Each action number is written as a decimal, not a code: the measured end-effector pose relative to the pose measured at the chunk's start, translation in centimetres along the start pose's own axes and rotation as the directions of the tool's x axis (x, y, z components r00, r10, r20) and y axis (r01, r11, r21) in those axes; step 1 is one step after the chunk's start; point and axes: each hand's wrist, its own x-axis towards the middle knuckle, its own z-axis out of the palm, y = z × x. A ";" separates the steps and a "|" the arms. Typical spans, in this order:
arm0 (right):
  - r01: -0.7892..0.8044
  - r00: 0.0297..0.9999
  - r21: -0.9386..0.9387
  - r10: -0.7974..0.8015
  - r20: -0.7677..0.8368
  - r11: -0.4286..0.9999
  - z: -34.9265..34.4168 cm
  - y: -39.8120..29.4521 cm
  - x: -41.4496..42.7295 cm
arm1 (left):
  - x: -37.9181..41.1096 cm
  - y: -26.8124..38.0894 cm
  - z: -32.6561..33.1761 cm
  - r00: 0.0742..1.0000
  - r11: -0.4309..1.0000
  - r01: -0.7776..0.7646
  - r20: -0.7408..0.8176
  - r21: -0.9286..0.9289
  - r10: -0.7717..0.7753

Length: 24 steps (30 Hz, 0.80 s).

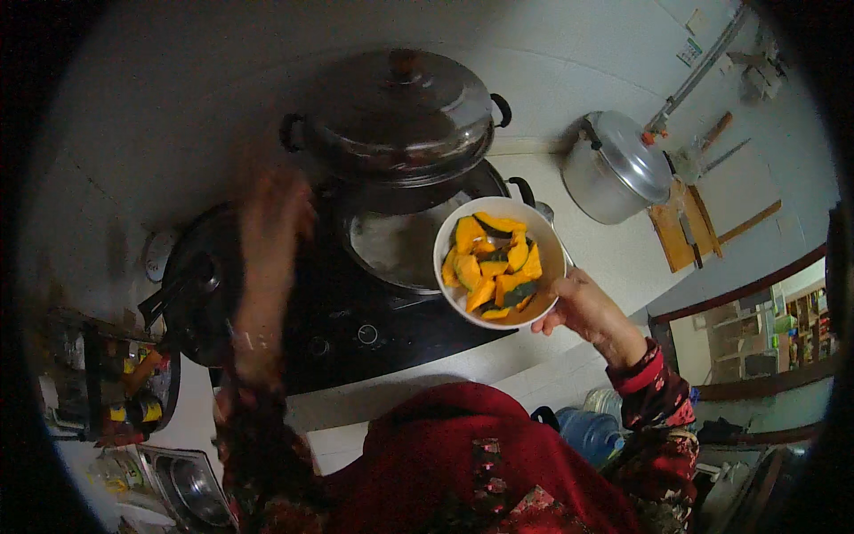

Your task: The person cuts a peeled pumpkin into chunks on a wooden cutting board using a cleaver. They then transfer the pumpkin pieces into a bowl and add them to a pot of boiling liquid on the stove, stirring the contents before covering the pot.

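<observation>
My right hand [579,308] grips the rim of a white bowl [441,248] filled with cut pumpkin pieces [494,267], orange with dark green skin. The bowl is over the right front part of a wide metal pan [393,247] on the black gas hob [393,347]. Blurred in the dim light, my left hand [283,197] is raised to the left of this pan; its fingers cannot be made out clearly. Behind the pan stands a large pot with a domed lid [400,113], its lid knob uppermost and black handles at its sides.
A dark wok with a lid [207,287] occupies the left of the hob. An aluminium pot [614,167] stands at the back right, near wooden boards [680,220] and a knife. Bottles fill a rack [137,394] at left, above a steel sink [193,484]. Blue water bottle [587,434] below right.
</observation>
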 end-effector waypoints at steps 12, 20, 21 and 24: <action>-0.121 0.976 0.238 0.072 0.205 0.964 -2.3 8.4 -2.7 | -20.7 -3.8 14.0 0.784 0.637 0.601 0.511 -0.482 -0.353; -0.100 0.946 0.158 0.044 0.322 0.982 -7.6 10.7 -2.2 | -22.7 -2.5 18.9 0.763 0.548 0.646 0.435 -0.531 -0.479; -0.103 0.928 0.132 0.047 0.369 0.986 -9.4 10.5 -2.4 | -23.5 -2.3 19.9 0.788 0.547 0.614 0.405 -0.569 -0.463; 0.031 0.956 -0.094 -0.002 0.295 0.995 -15.8 10.8 -1.1 | -25.3 -2.6 22.5 0.824 0.553 0.552 0.307 -0.624 -0.476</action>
